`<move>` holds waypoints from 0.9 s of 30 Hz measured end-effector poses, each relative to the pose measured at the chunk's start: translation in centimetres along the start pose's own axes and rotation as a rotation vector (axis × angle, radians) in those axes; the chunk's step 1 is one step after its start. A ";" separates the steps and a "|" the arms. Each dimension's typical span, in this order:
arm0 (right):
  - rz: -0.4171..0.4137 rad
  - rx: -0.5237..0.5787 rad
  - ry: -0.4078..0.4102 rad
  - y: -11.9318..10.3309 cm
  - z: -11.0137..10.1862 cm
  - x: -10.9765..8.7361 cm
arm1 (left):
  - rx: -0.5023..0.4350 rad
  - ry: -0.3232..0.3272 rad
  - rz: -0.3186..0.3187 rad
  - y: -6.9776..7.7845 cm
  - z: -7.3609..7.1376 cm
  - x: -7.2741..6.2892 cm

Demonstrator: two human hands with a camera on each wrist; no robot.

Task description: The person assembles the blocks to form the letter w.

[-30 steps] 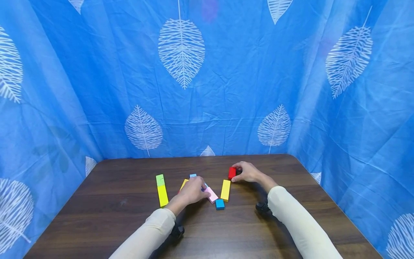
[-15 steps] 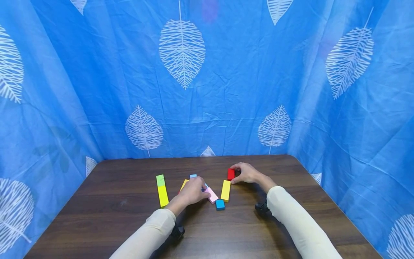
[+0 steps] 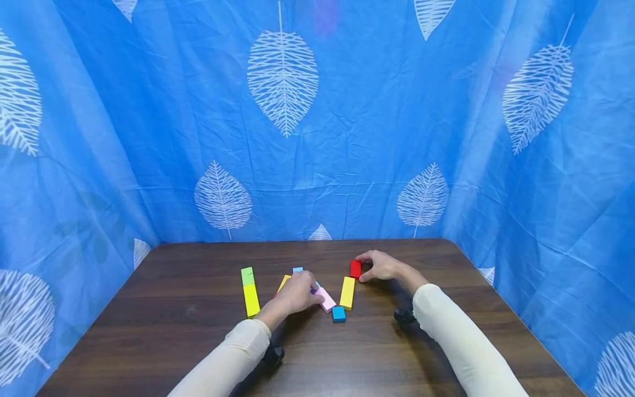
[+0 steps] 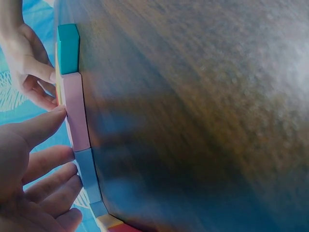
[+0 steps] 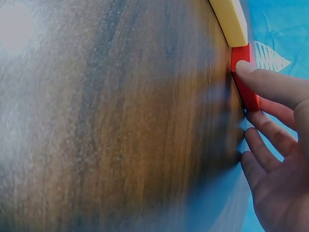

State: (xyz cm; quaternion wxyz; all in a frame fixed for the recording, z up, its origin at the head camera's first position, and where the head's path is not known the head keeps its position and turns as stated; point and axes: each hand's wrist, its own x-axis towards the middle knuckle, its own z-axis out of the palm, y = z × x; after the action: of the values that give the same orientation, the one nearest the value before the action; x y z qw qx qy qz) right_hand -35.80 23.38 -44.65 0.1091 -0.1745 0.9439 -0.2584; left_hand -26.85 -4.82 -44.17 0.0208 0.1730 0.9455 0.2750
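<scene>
In the head view my right hand [image 3: 383, 266] pinches a red block [image 3: 355, 269] between thumb and fingers. The red block stands end to end with a yellow block [image 3: 347, 293], whose near end meets a small blue block [image 3: 338, 315]. My left hand [image 3: 296, 293] reaches over the middle of the row, fingers relaxed. In the left wrist view, its thumb tip touches a pink block [image 4: 76, 113], and its other fingertips lie along a light blue block [image 4: 89, 175]. The left hand hides part of the row from the head camera.
Left of the left hand, a light green block [image 3: 247, 275] and a bright yellow block [image 3: 251, 299] form a straight line. Another yellow block [image 3: 284, 282] and a light blue block [image 3: 297, 269] show behind the left hand. A blue leaf-patterned curtain [image 3: 317, 138] surrounds the brown table [image 3: 173, 331].
My right hand has shifted the red block slightly left and nearer, up against the far end of the yellow block. The left hand has stayed in place.
</scene>
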 end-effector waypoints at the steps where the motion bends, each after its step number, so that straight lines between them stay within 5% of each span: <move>1: -0.002 0.000 0.001 0.0 0.0 0.0 | -0.001 -0.001 -0.001 0.0 0.0 0.0; 27: -0.029 0.015 0.016 -0.4 0.1 0.1 | 0.002 -0.001 -0.014 0.0 -0.2 -0.1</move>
State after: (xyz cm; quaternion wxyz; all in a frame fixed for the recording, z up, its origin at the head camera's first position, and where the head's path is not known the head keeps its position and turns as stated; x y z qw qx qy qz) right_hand -35.72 23.01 -44.58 0.0993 -0.1851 0.9401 -0.2684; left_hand -26.80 -4.93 -43.96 0.0227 0.1667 0.9470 0.2737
